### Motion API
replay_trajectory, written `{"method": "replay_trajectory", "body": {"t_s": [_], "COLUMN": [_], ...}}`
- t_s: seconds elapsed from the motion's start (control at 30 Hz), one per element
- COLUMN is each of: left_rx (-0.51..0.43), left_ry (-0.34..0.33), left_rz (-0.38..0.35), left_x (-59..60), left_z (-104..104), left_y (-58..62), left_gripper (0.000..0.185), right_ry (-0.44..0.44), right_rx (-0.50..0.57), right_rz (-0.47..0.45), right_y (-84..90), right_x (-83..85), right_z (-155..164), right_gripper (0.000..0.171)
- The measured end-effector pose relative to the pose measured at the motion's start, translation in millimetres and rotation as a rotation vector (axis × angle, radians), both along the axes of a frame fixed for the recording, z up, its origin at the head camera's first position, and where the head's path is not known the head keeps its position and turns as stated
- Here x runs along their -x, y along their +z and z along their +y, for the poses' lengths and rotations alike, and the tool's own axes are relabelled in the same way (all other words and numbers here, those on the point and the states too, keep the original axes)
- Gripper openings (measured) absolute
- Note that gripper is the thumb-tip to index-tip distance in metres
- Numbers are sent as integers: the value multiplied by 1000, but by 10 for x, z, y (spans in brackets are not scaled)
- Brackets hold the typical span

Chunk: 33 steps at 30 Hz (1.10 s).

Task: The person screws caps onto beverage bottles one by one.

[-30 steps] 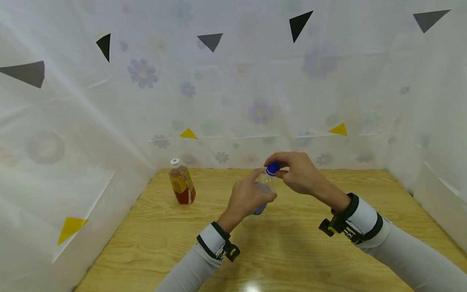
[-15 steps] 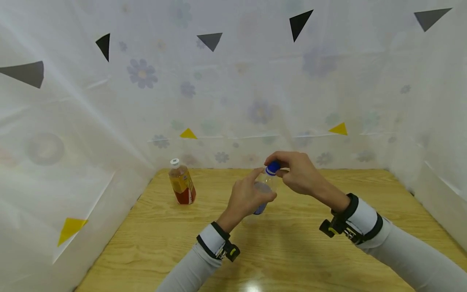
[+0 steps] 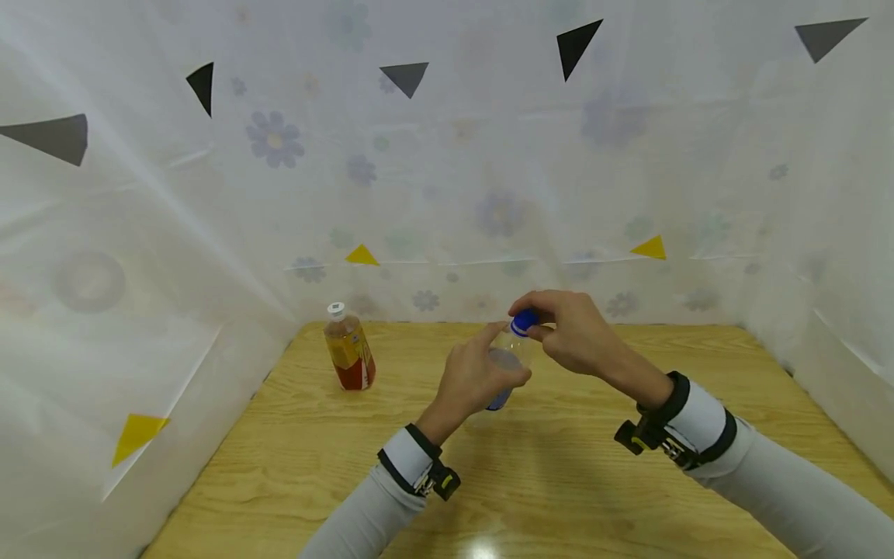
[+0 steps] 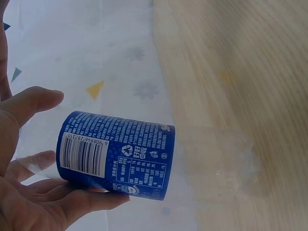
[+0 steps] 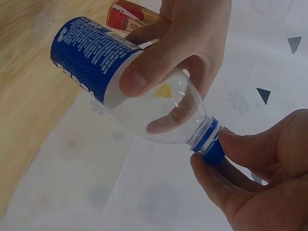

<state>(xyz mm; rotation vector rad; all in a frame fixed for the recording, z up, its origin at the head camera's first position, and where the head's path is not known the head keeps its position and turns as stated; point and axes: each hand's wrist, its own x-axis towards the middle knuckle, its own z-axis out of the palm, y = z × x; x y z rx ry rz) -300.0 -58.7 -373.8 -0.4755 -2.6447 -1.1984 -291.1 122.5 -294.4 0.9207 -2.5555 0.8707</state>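
Observation:
A clear plastic bottle (image 5: 159, 113) with a blue label (image 4: 115, 156) is held tilted above the wooden table. My left hand (image 3: 475, 376) grips it round the upper body, thumb on one side and fingers on the other. At its mouth, my right hand (image 3: 576, 334) pinches the blue cap (image 5: 214, 155) between thumb and fingers. In the right wrist view, clear threads show between the cap and a blue ring (image 5: 206, 134) on the neck. No drink shows inside the bottle in the wrist views.
A bottle of amber drink (image 3: 349, 353) with a white cap stands upright at the back left of the wooden table (image 3: 293, 458). Pale flowered sheeting (image 3: 447, 178) with black, grey and yellow triangles surrounds the table at the back and sides.

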Motion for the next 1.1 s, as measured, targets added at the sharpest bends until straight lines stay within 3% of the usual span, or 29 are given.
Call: {"method": "replay_trajectory", "body": {"t_s": [0.43,0.77,1.1], "left_rx": [2,-3,-5], "left_ry": [-2,-10,-3], "left_rz": [7,11,-18], "left_x": [0,-10,-18], "left_z": [6,4,12], "left_y": [17,24,10], "left_gripper": [75,73,74], "right_ry": [27,0,-20], "right_rx": [15,2,0], "right_rz": [-15,-40,-41], "right_y": [20,30,2], "right_x": [-21,-13,-34], "right_z": [26,36,22], "right_gripper": [37,41,25]}}
